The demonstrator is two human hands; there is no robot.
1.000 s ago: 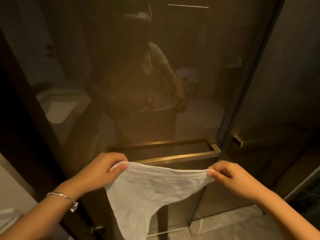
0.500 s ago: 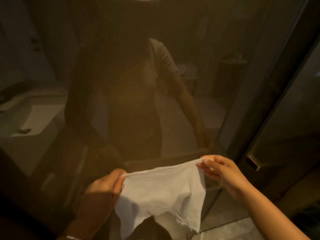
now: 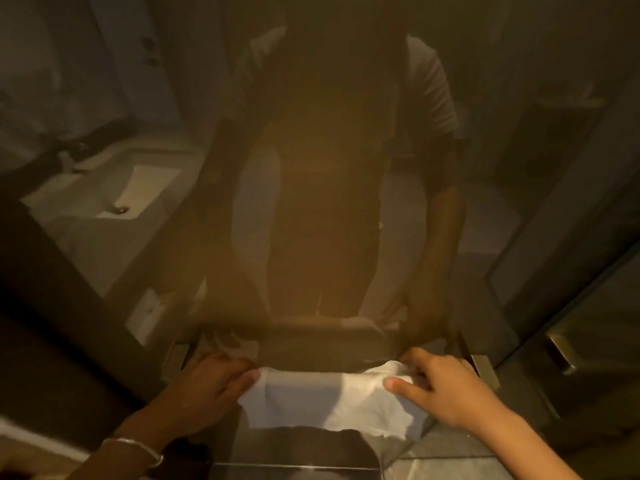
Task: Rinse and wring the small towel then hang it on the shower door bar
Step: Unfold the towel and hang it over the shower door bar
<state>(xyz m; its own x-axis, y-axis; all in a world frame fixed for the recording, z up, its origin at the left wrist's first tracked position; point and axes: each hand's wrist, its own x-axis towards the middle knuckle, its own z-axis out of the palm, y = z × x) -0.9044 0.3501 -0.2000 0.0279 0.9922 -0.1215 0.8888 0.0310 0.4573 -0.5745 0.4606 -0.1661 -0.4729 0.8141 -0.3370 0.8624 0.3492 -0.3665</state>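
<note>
The small white towel (image 3: 329, 400) is draped over the shower door bar, which it mostly hides; only the bar's right end bracket (image 3: 486, 370) shows. The towel's front flap hangs down the dark glass. My left hand (image 3: 207, 386) pinches the towel's top left corner at the bar. My right hand (image 3: 440, 386) grips the bunched top right corner, thumb in front and fingers over the top. A bracelet sits on my left wrist.
The dark glass shower door (image 3: 311, 202) fills the view and reflects a person, a white sink (image 3: 131, 192) and counter. A second metal handle (image 3: 561, 351) is on the panel to the right. Pale floor tiles (image 3: 450, 465) lie below.
I have moved close to the door. Both hands carried the spread towel forward and down, and it now lies over the bar instead of hanging in the air.
</note>
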